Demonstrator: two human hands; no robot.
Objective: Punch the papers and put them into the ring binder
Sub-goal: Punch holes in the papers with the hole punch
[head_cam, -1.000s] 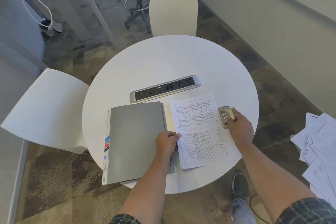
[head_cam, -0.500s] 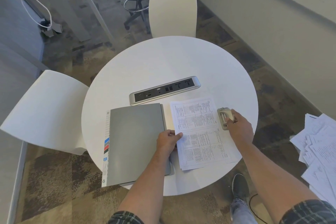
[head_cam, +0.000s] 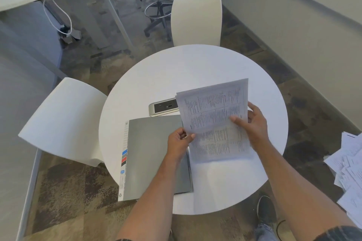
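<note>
A closed grey ring binder (head_cam: pixel 154 154) lies on the round white table (head_cam: pixel 195 64) at the front left. Both of my hands hold printed papers (head_cam: pixel 213 105) raised and tilted above the table. My left hand (head_cam: pixel 179 142) pinches their lower left corner over the binder's right edge. My right hand (head_cam: pixel 253 125) grips their right edge, thumb on top. More printed sheets (head_cam: pixel 221 146) lie flat on the table beneath. The hole punch is hidden behind the papers and my right hand.
A silver power socket strip (head_cam: pixel 163 107) sits mid-table, partly covered by the raised papers. White chairs stand at the far side (head_cam: pixel 195 19) and the left (head_cam: pixel 64 123). Loose papers (head_cam: pixel 350 166) are piled at the right edge. My shoe (head_cam: pixel 265 209) shows below the table.
My right hand left the hole punch and took the papers' right edge. My left hand moved from the binder's edge to the papers, and both lifted sheets off the table.
</note>
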